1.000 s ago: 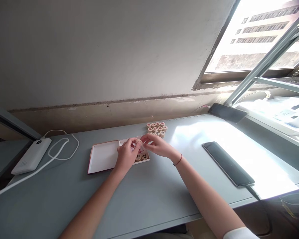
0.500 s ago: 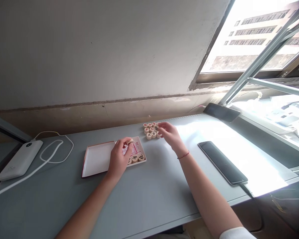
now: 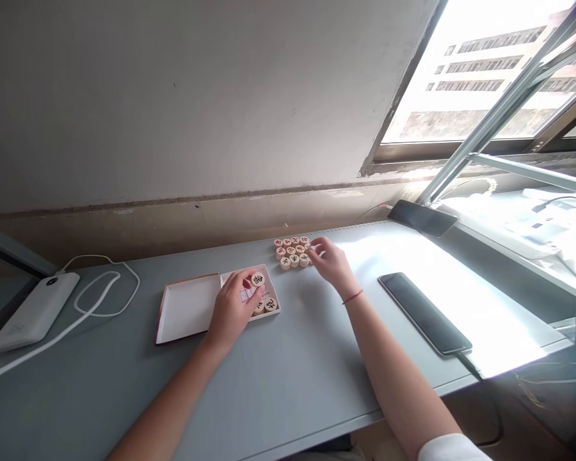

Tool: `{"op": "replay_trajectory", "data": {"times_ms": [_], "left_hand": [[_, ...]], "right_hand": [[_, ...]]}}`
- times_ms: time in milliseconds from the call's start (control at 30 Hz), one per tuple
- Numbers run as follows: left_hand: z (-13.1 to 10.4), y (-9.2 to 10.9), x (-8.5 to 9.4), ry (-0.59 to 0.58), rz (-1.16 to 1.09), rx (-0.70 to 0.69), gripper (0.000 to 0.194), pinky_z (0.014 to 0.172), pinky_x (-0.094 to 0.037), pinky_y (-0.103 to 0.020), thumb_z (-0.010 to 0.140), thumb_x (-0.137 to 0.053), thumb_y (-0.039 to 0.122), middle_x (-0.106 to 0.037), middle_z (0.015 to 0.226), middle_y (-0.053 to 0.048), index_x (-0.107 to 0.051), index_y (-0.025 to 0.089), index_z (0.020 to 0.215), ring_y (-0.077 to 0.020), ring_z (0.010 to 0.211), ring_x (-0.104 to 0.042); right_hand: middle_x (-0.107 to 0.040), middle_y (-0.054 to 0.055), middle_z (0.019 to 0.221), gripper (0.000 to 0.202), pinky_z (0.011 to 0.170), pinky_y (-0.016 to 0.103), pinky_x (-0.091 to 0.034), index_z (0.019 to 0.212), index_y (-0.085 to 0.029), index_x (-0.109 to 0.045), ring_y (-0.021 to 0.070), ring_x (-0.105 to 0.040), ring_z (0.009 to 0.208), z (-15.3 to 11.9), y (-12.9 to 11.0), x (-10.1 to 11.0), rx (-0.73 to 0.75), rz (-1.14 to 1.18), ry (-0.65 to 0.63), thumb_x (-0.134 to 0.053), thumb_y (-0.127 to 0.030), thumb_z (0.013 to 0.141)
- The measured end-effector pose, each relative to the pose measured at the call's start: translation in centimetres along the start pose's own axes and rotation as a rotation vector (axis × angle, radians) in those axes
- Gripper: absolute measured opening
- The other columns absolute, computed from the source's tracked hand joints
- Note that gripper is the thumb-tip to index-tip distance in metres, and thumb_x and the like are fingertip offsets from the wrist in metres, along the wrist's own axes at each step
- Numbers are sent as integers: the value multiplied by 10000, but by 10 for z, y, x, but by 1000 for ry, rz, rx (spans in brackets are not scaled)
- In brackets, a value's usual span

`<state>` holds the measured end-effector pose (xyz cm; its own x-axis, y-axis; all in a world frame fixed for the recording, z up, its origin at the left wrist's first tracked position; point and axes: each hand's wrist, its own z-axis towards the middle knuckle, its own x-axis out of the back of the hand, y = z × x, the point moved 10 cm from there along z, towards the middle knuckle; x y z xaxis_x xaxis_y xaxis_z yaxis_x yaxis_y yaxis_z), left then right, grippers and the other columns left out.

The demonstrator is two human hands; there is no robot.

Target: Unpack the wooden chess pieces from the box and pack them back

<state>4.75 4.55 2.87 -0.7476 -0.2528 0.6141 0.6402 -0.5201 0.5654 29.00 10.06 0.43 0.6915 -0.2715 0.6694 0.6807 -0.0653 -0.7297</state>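
Note:
My left hand [image 3: 233, 304] is closed on a round wooden Chinese chess piece [image 3: 258, 279] with a black character, held over the open box [image 3: 277, 302]. Several more pieces, among them one near the corner [image 3: 270, 305], lie in that half of the box. The box's other half [image 3: 187, 310] lies open and bare on the left. At the back of the table, rows of Chinese chess pieces [image 3: 290, 250] stand close together, red characters behind and black in front. My right hand [image 3: 333, 262] pinches a piece at the right end of the rows, partly covered by the fingers.
A phone [image 3: 425, 314] with a black cable lies on the grey table [image 3: 297, 371] to the right. Another dark phone-like device [image 3: 422, 218] leans near the window frame. On the left sits a white power bank [image 3: 33, 314] with a looped white cable [image 3: 98, 301].
My left hand has raised its piece so its face shows. My right hand has moved from above the rows to their right end, and the piece that was over them is no longer there.

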Motion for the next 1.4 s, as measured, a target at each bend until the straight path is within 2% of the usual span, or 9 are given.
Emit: {"op": "replay_trajectory", "data": {"times_ms": [133,267,400,533,767,933,1067,1267,1400], "left_hand": [[-2,6,1,17,47,-75,214,743,-507,-296,853,-593,262,-663,926,-19,-564,223,1062,-146,730,-620],[-3,6,-3,-18,50,-88,222,744,-506,-287,857,-569,212,-664,944,-23,-561,221,1079,-149,764,-621],[-2,4,-2,-18,83,-75,234,758,-500,-286,873,-562,258,-650,921,-20,-552,216,1102,-147,771,-611],[0,3,-2,-47,107,-63,201,799,-490,-304,896,-512,261,-658,963,-38,-558,217,1087,-167,860,-621],[2,1,-2,-101,111,-48,191,775,-477,-311,879,-470,188,-679,958,-34,-586,207,1030,-179,872,-630],[5,-1,1,-118,141,-29,194,782,-467,-311,878,-466,201,-678,925,-32,-601,211,1017,-180,851,-629],[14,-16,8,-183,181,-10,190,775,-458,-313,891,-454,250,-681,929,-30,-626,216,963,-176,813,-624],[1,-47,11,-377,212,-39,333,768,-445,-313,936,-372,313,-653,823,-35,-641,215,767,-186,820,-586],[-10,-46,12,-383,248,-89,338,819,-425,-342,931,-398,324,-648,886,-38,-659,231,738,-194,867,-548]], "right_hand": [[-649,13,858,292,615,235,-444,1013,-223,-572,122,-573,697,-42,-79,-46,377,247,-357,-584,-435,813],[-643,9,813,155,618,229,-436,897,-214,-608,115,-560,687,-67,-110,-57,514,171,-339,-602,-343,810],[-658,26,851,140,661,252,-453,899,-216,-625,130,-577,705,-47,-90,-35,439,139,-204,-551,-301,816],[-663,44,915,172,657,280,-428,904,-213,-627,152,-571,696,-9,-28,8,189,-93,58,-532,-291,784],[-658,30,834,111,604,256,-358,824,-218,-608,164,-552,691,9,25,-1,69,-314,-29,-526,-279,781],[-649,56,934,163,619,260,-375,909,-210,-628,163,-551,712,7,19,-3,74,-328,-29,-533,-261,787],[-634,76,963,231,632,262,-395,1001,-200,-637,159,-553,706,-1,-11,6,155,-205,62,-514,-282,823],[-656,14,727,237,562,234,-353,951,-224,-661,136,-537,592,-39,-61,-69,327,-29,-399,-451,-310,884],[-638,1,686,252,540,223,-316,1053,-224,-619,134,-514,563,-50,-64,-89,328,-76,-413,-445,-247,873]]}}
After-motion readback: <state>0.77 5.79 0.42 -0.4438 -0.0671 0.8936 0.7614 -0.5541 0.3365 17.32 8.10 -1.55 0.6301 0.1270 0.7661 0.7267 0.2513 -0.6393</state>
